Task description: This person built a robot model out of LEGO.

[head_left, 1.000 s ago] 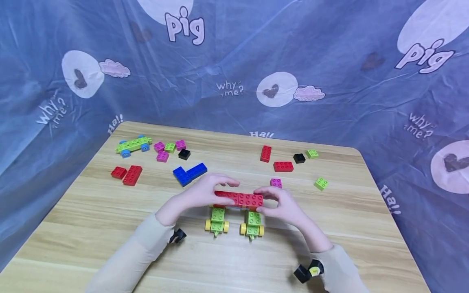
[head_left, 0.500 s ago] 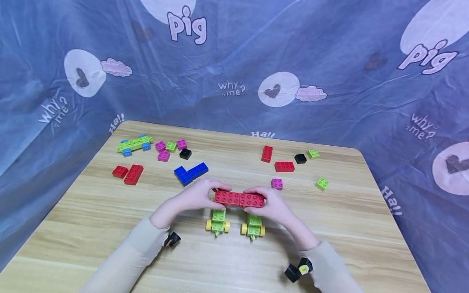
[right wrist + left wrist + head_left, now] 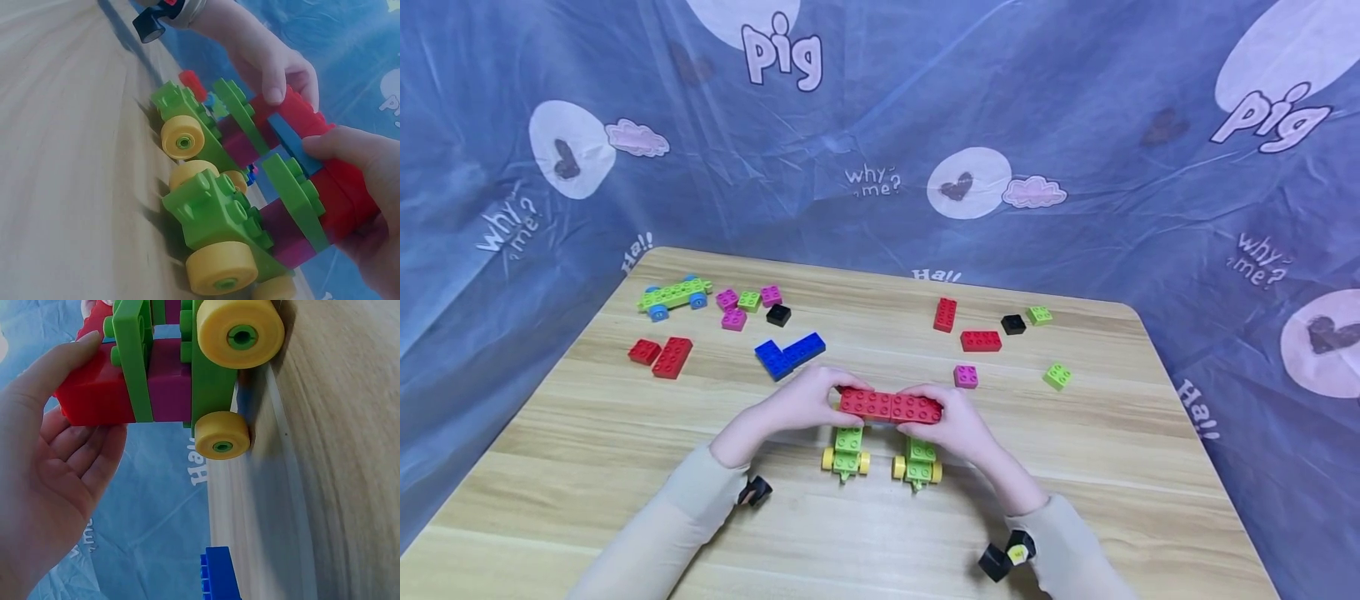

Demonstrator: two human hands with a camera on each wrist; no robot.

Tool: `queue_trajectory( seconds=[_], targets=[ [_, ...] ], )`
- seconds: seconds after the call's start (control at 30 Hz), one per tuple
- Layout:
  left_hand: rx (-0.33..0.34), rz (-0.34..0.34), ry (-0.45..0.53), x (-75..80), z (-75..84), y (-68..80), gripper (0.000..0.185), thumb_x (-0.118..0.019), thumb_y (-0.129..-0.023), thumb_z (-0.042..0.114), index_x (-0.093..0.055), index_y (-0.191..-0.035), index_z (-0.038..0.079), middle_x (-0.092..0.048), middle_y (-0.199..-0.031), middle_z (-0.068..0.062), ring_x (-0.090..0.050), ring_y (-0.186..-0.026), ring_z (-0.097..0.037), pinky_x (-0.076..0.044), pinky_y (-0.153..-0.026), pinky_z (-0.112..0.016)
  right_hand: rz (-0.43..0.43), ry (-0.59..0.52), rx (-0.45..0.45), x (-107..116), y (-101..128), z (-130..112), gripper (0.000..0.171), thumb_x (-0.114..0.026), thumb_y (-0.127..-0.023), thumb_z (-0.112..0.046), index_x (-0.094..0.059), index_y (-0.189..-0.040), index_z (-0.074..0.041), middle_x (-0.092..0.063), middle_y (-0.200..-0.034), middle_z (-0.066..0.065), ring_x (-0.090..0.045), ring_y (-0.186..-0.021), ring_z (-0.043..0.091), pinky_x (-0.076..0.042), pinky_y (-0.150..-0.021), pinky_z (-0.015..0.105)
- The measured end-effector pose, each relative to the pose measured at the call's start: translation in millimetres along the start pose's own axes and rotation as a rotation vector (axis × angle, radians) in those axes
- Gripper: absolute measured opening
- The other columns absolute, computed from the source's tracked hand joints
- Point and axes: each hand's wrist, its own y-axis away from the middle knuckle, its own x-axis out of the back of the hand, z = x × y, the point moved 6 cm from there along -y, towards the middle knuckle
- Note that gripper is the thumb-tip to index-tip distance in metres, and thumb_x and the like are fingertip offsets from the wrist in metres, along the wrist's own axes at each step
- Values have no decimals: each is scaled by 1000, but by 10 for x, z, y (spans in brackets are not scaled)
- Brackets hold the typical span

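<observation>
Two red bricks lie end to end across the top of a built model; the left red brick [image 3: 867, 403] meets the right red brick [image 3: 917, 408] at a seam. My left hand [image 3: 797, 406] grips the left end, thumb in front and fingers behind. Around the right end, my right hand [image 3: 961, 427] holds in the same way. Below are two green wheeled bases, a left base [image 3: 847, 454] and a right base [image 3: 919, 462], with yellow wheels [image 3: 240, 334]. Purple bricks [image 3: 169, 384] and green plates [image 3: 294, 200] stack between, and a blue brick [image 3: 294, 144] sits under the red ones.
A green car base with blue wheels [image 3: 675, 295] stands at the back left, near pink, green and black bricks. Blue bricks [image 3: 805, 349] lie beyond my left hand. Red bricks [image 3: 981, 341], a pink brick [image 3: 966, 377] and a green brick [image 3: 1057, 376] lie back right.
Over the last second, my right hand moved left and my left hand settled back slightly, both now gripping the red bricks' ends. The hands have hardly moved in the last half second.
</observation>
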Motion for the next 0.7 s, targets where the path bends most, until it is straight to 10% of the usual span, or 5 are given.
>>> queue_trajectory(
  seconds=[0.27,0.7],
  targets=[
    [-21,-15,-16,-33,13,-78,45,-81,-80,25,-70,-120,8,-72,-113,-8,-57,-67,-10,-53,-73,-29,-4,-3,1,76,5,30,41,-82,-74,-10,-71,-114,-4,-73,-108,12,-65,-88,15,-51,-75,22],
    [-43,-35,-18,-100,75,-206,47,-81,-80,25,-69,-121,7,-72,-115,-8,-68,-99,-17,-54,-90,-33,-10,-46,-17,173,45,134,40,-82,-77,-12,-70,-114,-5,-72,-109,11,-63,-89,10,-50,-76,22]
  ],
)
